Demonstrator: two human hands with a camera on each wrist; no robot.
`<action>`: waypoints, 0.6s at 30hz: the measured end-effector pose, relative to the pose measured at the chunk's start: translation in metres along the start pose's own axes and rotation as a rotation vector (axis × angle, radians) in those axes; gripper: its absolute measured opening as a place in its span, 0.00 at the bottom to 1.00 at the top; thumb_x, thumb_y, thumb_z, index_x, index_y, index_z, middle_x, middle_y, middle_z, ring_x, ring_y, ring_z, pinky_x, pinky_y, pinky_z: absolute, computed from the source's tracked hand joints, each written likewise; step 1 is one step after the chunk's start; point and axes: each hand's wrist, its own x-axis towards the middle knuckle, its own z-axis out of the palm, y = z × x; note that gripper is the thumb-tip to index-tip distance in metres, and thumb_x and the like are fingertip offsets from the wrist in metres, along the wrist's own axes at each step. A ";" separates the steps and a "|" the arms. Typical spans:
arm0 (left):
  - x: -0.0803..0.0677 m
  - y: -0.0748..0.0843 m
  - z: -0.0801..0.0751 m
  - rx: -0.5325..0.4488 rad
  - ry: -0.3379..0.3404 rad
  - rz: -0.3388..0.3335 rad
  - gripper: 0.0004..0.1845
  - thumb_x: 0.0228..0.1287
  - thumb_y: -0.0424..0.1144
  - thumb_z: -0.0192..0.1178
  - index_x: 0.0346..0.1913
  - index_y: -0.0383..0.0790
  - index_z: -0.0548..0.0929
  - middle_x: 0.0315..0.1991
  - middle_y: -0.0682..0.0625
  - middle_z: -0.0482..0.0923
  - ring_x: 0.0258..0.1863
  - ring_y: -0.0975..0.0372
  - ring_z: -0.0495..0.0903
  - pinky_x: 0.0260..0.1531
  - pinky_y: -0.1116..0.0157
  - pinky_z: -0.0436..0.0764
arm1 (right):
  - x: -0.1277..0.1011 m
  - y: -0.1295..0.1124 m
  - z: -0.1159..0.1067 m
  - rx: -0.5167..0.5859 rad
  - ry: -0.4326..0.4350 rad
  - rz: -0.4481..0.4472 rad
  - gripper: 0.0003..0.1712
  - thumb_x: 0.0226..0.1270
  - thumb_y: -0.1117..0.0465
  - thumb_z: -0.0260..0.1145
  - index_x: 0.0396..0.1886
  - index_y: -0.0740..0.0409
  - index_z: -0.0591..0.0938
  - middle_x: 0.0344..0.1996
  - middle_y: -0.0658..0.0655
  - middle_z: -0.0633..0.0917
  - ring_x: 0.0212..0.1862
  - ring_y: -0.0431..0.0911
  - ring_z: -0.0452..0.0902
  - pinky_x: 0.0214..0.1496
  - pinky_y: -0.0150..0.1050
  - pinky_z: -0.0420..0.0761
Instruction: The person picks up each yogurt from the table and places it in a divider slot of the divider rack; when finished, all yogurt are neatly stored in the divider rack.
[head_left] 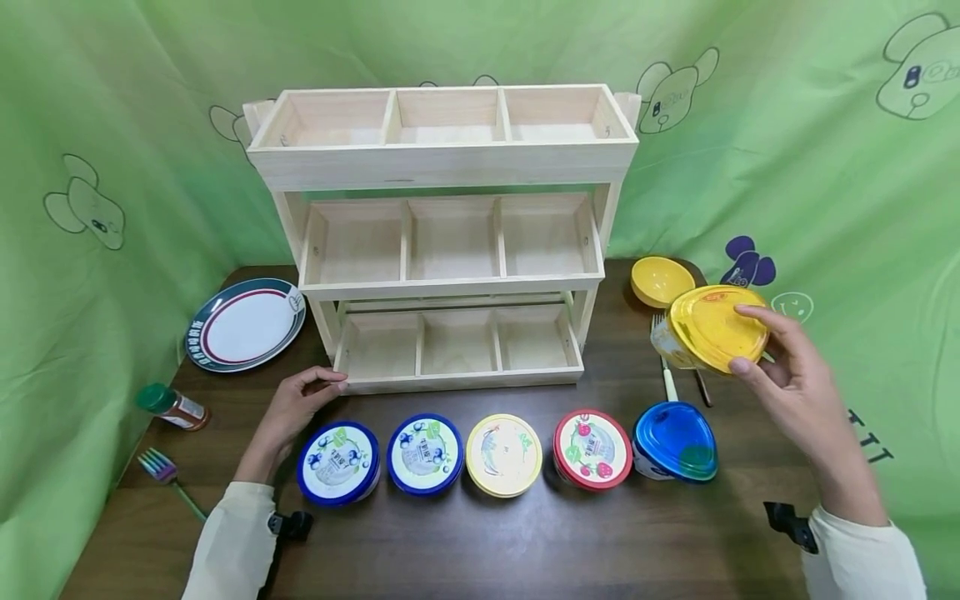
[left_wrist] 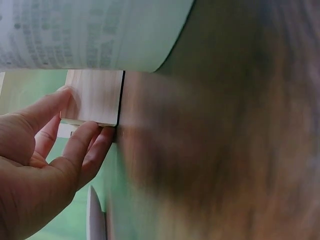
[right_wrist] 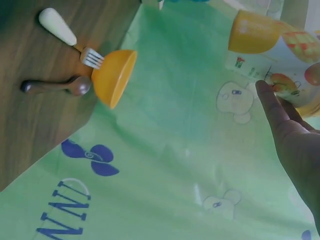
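Head view: right hand [head_left: 806, 387] grips a yellow-lidded tub with a fruit-printed white wall [head_left: 716, 325], left hand [head_left: 288, 408] on a pale wooden 3-tier rack [head_left: 442, 168]

The right hand is clamped on the tub, thumb at the lid's near edge and a finger lying over the top. The tub is tilted and held above the right side of the dark brown wooden table [head_left: 525, 550]; the right wrist view shows it against the green printed curtain [right_wrist: 165, 150].

The left hand pinches the front left corner of the rack's lowest tier, its thumb and fingers on different faces of the board. Each tier has 3 compartments.

In front of the rack stand 5 lidded tubs in a row: 2 round blue-rimmed tubs with blueberry labels [head_left: 341, 462], 1 round tub with a pale yellow lid [head_left: 504, 456], 1 round red-rimmed tub [head_left: 592, 450] and, at the right end, 1 tub with a glossy blue lid [head_left: 675, 437].

Near the held tub are a small yellow bowl [head_left: 660, 282], a white-handled metal fork [right_wrist: 57, 27] and a brown spoon [right_wrist: 57, 86]. Left of the rack lie a dark-rimmed white plate [head_left: 246, 325], a green-capped jar [head_left: 174, 407] on its side and a rainbow-sheened fork [head_left: 168, 477].
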 end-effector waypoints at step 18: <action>-0.003 0.001 0.003 -0.039 0.011 -0.047 0.23 0.81 0.45 0.66 0.67 0.32 0.83 0.67 0.38 0.79 0.70 0.51 0.72 0.52 0.76 0.75 | 0.023 -0.028 0.040 0.103 -0.137 -0.089 0.32 0.83 0.76 0.57 0.82 0.62 0.67 0.73 0.51 0.70 0.63 0.40 0.76 0.63 0.23 0.75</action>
